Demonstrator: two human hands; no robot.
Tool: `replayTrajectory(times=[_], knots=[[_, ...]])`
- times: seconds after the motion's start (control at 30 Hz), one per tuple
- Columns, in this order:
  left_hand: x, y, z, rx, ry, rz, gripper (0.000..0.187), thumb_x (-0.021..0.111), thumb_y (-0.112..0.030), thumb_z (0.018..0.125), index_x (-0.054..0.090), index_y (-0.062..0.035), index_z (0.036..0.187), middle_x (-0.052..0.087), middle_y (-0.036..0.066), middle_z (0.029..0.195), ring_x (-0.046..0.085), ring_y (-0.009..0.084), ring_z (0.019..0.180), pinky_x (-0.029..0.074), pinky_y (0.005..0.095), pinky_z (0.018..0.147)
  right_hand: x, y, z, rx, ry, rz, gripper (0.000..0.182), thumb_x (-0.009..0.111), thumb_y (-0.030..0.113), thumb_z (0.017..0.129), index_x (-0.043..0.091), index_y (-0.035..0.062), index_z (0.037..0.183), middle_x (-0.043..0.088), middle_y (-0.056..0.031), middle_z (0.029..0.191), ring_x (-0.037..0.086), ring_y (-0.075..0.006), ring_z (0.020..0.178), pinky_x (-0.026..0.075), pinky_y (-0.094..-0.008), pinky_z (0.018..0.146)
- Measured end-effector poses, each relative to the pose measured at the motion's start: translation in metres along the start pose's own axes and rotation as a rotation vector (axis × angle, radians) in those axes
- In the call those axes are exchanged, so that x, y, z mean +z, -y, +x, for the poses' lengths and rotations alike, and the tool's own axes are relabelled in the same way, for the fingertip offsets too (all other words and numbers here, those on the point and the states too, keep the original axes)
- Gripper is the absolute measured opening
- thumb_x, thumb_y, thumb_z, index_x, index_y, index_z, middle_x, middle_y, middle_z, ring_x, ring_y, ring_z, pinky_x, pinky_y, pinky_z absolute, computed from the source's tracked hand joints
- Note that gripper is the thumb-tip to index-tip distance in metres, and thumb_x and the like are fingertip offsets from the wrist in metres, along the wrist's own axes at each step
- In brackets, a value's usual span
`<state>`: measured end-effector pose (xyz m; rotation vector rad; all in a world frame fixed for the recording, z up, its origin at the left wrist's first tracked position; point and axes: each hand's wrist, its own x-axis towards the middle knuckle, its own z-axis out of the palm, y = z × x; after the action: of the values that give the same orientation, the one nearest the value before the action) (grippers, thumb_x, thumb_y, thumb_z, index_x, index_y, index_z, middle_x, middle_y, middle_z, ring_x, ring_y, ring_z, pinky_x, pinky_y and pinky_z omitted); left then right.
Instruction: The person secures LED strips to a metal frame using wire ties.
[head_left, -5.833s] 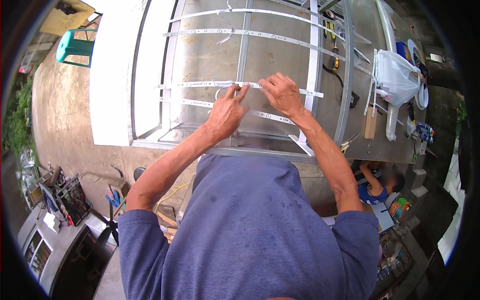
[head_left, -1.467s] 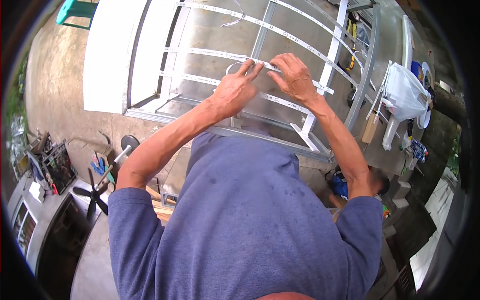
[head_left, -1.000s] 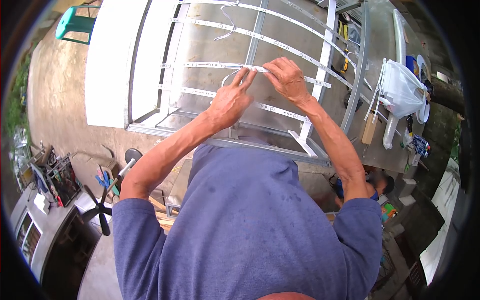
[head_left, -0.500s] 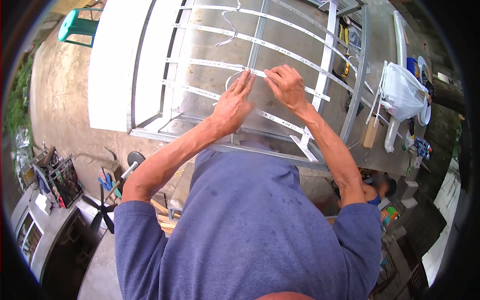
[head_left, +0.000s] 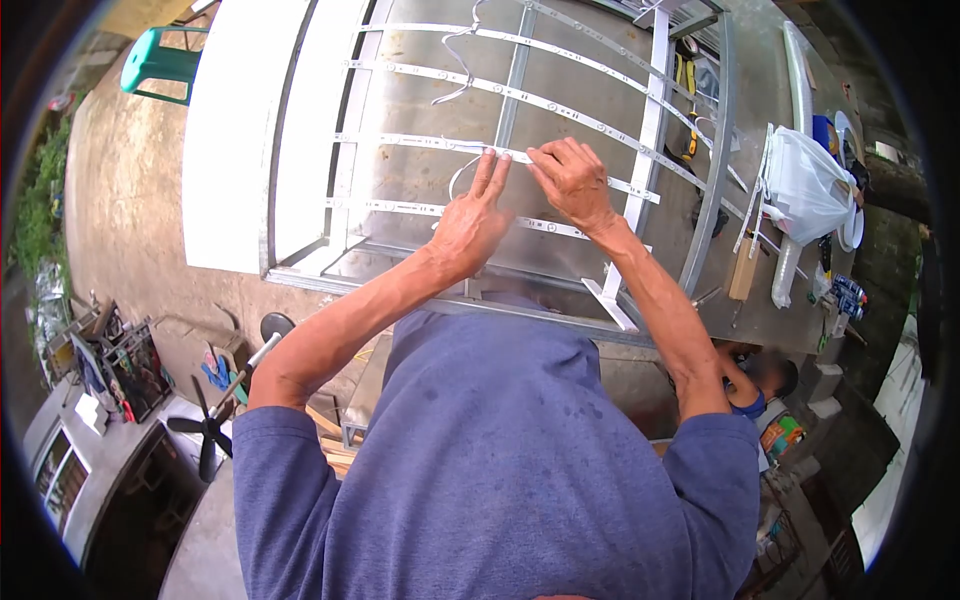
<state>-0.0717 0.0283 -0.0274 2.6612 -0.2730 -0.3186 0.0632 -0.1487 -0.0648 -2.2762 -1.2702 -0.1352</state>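
Note:
White LED strips (head_left: 570, 102) with round lenses run side by side across a metal frame (head_left: 519, 75). On one LED strip (head_left: 400, 141), my left hand (head_left: 468, 228) presses two outstretched fingertips near the middle crossbar. Just to their right, my right hand (head_left: 576, 182) pinches the same strip between thumb and fingers. A thin white wire (head_left: 456, 180) loops out beside my left fingers. Nearer to me lies another LED strip (head_left: 385, 206), partly covered by my left hand. Loose white wire (head_left: 462, 60) also hangs from a farther strip.
A white panel (head_left: 235, 130) borders the frame on the left, with a green stool (head_left: 155, 65) beyond. To the right are a plastic bag (head_left: 805, 185) and tools. A person (head_left: 765, 378) is low at the right. A black fan (head_left: 207, 427) stands lower left.
My left fingers have spread slightly apart on the strip. The right hand keeps its pinch. The nearer strip's right part now lies higher and straighter, and the view has shifted slightly.

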Motion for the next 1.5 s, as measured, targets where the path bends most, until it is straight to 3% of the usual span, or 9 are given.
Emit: replayTrajectory(times=[0.23,0.6,0.7,0.8,0.83,1.03,1.23,1.33,1.5], knots=[[0.002,0.003,0.001,0.032,-0.051,0.01,0.022,0.065,0.003,0.079,0.072,-0.0073,0.096,0.024,0.028,0.163,0.022,0.0439,0.153,0.051,0.0451,0.104,-0.014,0.011,0.008,-0.055,-0.108,-0.061,0.021,0.077,0.015,0.082,0.073,0.0082,0.102,0.067,-0.0038,0.095,0.064,-0.0225,0.089,0.049,-0.0378,0.077],[0.003,0.015,0.0,0.118,-0.147,-0.071,0.018,0.075,-0.006,0.081,0.072,-0.0045,0.099,0.038,0.023,0.159,0.026,0.0376,0.153,0.04,0.0436,0.115,-0.01,0.041,-0.029,0.359,0.349,0.579,0.018,0.071,0.02,0.09,0.075,0.0041,0.098,0.072,-0.0144,0.09,0.067,-0.0335,0.082,0.053,-0.0421,0.076],[-0.011,0.007,-0.002,0.22,-0.305,-0.067,0.016,0.076,-0.006,0.081,0.071,-0.0063,0.096,0.06,0.019,0.139,0.053,0.0321,0.136,0.05,0.0414,0.102,-0.014,0.04,-0.024,0.446,0.421,0.635,0.019,0.07,0.019,0.091,0.076,0.0031,0.098,0.073,-0.0151,0.089,0.069,-0.0324,0.078,0.054,-0.0408,0.072],[-0.035,0.0,-0.014,-0.065,-0.326,-0.183,0.012,0.077,-0.007,0.082,0.07,-0.0079,0.092,0.074,0.012,0.107,0.072,0.0273,0.101,0.055,0.039,0.08,-0.01,0.036,-0.026,0.471,0.402,0.686,0.019,0.07,0.019,0.091,0.076,0.0027,0.099,0.074,-0.014,0.088,0.07,-0.0271,0.076,0.053,-0.0386,0.069],[-0.039,0.003,-0.016,-0.132,-0.422,-0.158,0.01,0.076,-0.009,0.082,0.07,-0.0093,0.09,0.073,0.006,0.085,0.07,0.0239,0.071,0.053,0.0366,0.066,-0.006,0.035,-0.028,0.462,0.374,0.714,0.019,0.07,0.019,0.091,0.076,0.0026,0.1,0.075,-0.0135,0.088,0.07,-0.025,0.075,0.053,-0.0378,0.069],[-0.034,0.048,-0.029,-0.067,-0.377,0.053,0.014,0.07,-0.009,0.08,0.068,-0.0057,0.094,0.069,0.015,0.077,0.065,0.038,0.081,0.052,0.0465,0.08,-0.003,0.033,-0.03,0.49,0.444,0.727,0.022,0.069,0.021,0.093,0.075,0.001,0.101,0.071,-0.0062,0.084,0.059,-0.014,0.071,0.049,-0.0315,0.066],[-0.028,0.051,-0.017,-0.392,-0.162,-0.103,0.019,0.057,-0.008,0.085,0.064,0.0022,0.099,0.073,0.022,0.085,0.068,0.0425,0.079,0.051,0.0539,0.076,-0.007,0.037,-0.027,0.506,0.429,0.704,0.022,0.068,0.021,0.09,0.075,0.0011,0.098,0.072,-0.0088,0.082,0.064,-0.0176,0.07,0.05,-0.0337,0.065],[-0.036,0.047,-0.01,-0.412,0.06,-0.106,0.028,0.06,-0.019,0.086,0.065,0.0052,0.101,0.074,0.024,0.088,0.07,0.0418,0.08,0.053,0.0524,0.077,-0.005,0.036,-0.027,0.485,0.426,0.697,0.024,0.068,0.022,0.09,0.076,0.0011,0.098,0.071,-0.0093,0.081,0.063,-0.0179,0.069,0.05,-0.0346,0.065],[-0.028,0.057,-0.01,-0.386,0.076,-0.349,0.055,0.076,-0.037,0.075,0.069,0.0079,0.105,0.073,0.027,0.088,0.072,0.0401,0.087,0.056,0.0465,0.078,-0.01,0.038,-0.023,0.535,0.487,0.68,0.025,0.067,0.023,0.09,0.076,0.001,0.099,0.072,-0.0103,0.081,0.064,-0.0198,0.07,0.05,-0.0361,0.065]])
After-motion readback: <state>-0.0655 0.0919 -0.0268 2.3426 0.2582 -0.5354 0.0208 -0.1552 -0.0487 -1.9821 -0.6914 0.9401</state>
